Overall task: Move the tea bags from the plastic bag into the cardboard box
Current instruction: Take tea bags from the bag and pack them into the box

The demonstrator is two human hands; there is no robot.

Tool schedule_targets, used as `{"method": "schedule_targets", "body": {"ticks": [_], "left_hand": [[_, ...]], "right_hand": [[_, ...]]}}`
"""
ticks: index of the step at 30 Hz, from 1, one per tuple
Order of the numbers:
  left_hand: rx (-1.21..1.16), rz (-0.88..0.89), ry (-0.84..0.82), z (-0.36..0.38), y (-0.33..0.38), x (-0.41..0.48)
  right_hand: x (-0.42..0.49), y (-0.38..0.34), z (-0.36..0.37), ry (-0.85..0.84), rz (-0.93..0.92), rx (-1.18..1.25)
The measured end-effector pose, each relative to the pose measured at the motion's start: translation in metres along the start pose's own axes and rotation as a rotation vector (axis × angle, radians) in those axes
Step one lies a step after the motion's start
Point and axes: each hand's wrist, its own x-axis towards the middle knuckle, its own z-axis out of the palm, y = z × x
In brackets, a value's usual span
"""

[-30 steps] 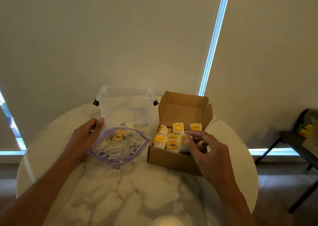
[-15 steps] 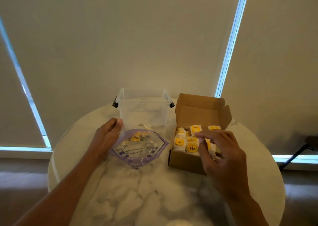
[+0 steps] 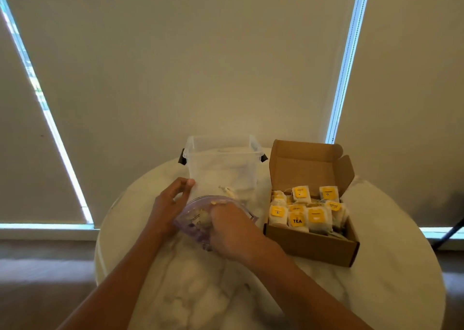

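A clear plastic bag [image 3: 192, 223] with a purple rim lies open on the marble table. My left hand [image 3: 169, 205] holds its left edge. My right hand [image 3: 234, 230] reaches into the bag's mouth from the right; its fingertips are hidden inside. A pale tea bag [image 3: 202, 216] shows through the plastic beside them. To the right stands the open cardboard box [image 3: 311, 245], lid flap up, packed with several white tea bags with yellow tags [image 3: 298, 219].
A clear plastic tub [image 3: 222, 165] with black clips stands just behind the bag, touching my left fingers. The round marble table [image 3: 200, 292] drops off on all sides. A dark chair leg [image 3: 452, 231] shows at far right.
My right hand left the cardboard box and moved left into the plastic bag. My left hand stayed on the bag's edge. The view shifted, so everything sits further right.
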Motion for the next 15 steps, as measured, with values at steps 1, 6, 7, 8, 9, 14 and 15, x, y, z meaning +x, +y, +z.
{"method": "schedule_targets", "body": {"ticks": [1, 6, 7, 8, 9, 14, 15], "left_hand": [[0.005, 0.004, -0.003, 0.000, 0.001, 0.000], [-0.001, 0.047, 0.068, 0.001, 0.005, -0.001], [-0.021, 0.039, 0.072, 0.000, 0.006, -0.001], [-0.055, 0.033, 0.076, -0.001, 0.008, -0.002], [-0.089, 0.033, 0.086, -0.001, 0.011, -0.004], [-0.194, 0.105, 0.125, -0.001, 0.018, -0.011], [-0.204, 0.100, 0.122, -0.001, 0.019, -0.011]], "right_hand": [[0.008, 0.000, 0.002, -0.022, 0.026, -0.003], [0.033, -0.002, 0.017, -0.020, 0.020, -0.008], [0.035, -0.005, 0.019, 0.026, 0.011, 0.020], [0.037, -0.006, 0.020, 0.057, -0.002, 0.050], [0.040, -0.007, 0.022, 0.042, 0.015, 0.073], [0.044, -0.004, 0.023, -0.053, 0.046, 0.123], [0.042, -0.003, 0.023, -0.029, 0.054, 0.146]]}}
